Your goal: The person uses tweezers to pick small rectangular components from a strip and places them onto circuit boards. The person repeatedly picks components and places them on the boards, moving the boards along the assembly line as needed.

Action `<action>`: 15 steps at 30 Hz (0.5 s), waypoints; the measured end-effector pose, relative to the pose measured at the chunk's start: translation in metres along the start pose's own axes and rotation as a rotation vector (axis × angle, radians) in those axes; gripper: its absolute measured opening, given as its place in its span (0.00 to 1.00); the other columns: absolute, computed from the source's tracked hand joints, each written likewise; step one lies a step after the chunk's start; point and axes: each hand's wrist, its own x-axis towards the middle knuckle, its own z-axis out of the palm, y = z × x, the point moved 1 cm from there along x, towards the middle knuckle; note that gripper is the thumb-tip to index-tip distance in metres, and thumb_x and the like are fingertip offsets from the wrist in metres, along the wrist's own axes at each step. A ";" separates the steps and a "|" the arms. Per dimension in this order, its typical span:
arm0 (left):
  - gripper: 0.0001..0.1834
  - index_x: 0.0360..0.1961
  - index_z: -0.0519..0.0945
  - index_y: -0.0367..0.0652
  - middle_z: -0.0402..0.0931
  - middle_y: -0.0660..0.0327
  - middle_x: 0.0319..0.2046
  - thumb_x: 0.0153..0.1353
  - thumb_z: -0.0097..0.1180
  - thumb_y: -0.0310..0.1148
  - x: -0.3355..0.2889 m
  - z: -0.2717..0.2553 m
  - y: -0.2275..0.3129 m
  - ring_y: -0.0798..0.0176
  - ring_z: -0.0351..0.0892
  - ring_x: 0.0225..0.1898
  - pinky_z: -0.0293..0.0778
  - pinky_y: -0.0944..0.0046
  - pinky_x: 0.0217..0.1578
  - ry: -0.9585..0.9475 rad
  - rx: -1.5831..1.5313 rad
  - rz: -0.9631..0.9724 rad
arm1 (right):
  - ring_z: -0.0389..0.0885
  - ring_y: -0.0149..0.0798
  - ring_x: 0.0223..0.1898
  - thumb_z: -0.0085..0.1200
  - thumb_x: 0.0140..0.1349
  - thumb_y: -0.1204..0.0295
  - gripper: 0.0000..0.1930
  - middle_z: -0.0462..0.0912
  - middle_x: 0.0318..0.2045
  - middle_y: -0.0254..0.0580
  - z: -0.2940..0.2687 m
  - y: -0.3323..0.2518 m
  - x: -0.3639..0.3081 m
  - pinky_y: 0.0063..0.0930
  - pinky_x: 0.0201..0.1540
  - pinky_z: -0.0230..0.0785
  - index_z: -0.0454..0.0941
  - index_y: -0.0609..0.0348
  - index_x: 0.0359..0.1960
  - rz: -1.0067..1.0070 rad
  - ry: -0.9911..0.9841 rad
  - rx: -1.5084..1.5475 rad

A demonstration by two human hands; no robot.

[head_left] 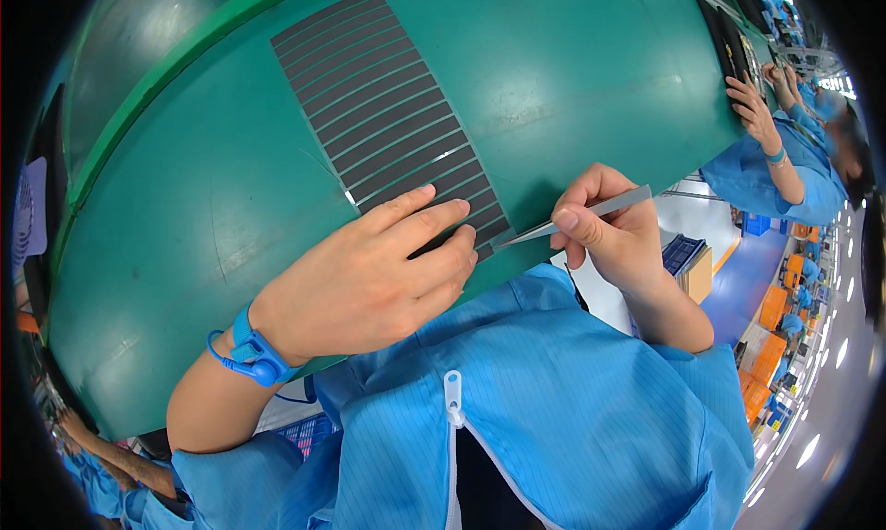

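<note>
A long sheet of dark grey strips point(388, 96), set in parallel rows with thin gaps, lies on the green table point(591, 69). My left hand point(369, 272) rests flat over the near end of the sheet, fingers stretched and a little apart, a blue wrist strap point(254, 353) round its wrist. Between the thumb and fingers of my right hand point(614, 230) is a pair of pointed metal tweezers point(600, 209). Their tip reaches the sheet's near right corner, beside my left fingertips. Whether the tip grips a strip cannot be made out.
At the far right a co-worker's hand point(755, 115) touches dark flat panels point(724, 46) on the table. A green raised edge point(138, 96) runs along the left. Below the table's right side stands a dark blue crate point(681, 253). Another person's arm point(120, 456) shows at lower left.
</note>
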 end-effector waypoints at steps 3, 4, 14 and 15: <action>0.13 0.37 0.81 0.37 0.76 0.55 0.43 0.51 0.60 0.32 0.000 0.001 0.000 0.51 0.74 0.52 0.70 0.48 0.55 -0.001 0.008 0.003 | 0.74 0.22 0.17 0.61 0.60 0.67 0.12 0.78 0.21 0.37 0.002 0.001 0.001 0.12 0.16 0.63 0.71 0.62 0.30 -0.011 -0.005 0.007; 0.13 0.37 0.81 0.37 0.76 0.55 0.43 0.51 0.60 0.32 -0.001 0.001 0.000 0.51 0.74 0.52 0.70 0.48 0.55 -0.001 0.012 0.004 | 0.74 0.22 0.17 0.60 0.60 0.68 0.12 0.78 0.21 0.37 0.003 0.002 0.001 0.12 0.16 0.63 0.71 0.62 0.31 -0.018 -0.008 0.012; 0.13 0.36 0.81 0.36 0.76 0.55 0.42 0.50 0.60 0.32 -0.001 0.002 0.000 0.50 0.75 0.52 0.71 0.48 0.55 -0.008 0.015 0.014 | 0.76 0.25 0.17 0.57 0.62 0.73 0.12 0.78 0.24 0.41 0.004 0.012 -0.002 0.14 0.15 0.64 0.65 0.62 0.38 -0.133 0.004 0.113; 0.13 0.36 0.81 0.36 0.76 0.55 0.42 0.50 0.60 0.32 -0.001 0.002 0.000 0.50 0.75 0.52 0.71 0.48 0.54 -0.009 0.016 0.016 | 0.76 0.25 0.17 0.57 0.62 0.73 0.12 0.78 0.24 0.41 0.004 0.013 -0.002 0.14 0.15 0.64 0.65 0.62 0.38 -0.142 -0.002 0.119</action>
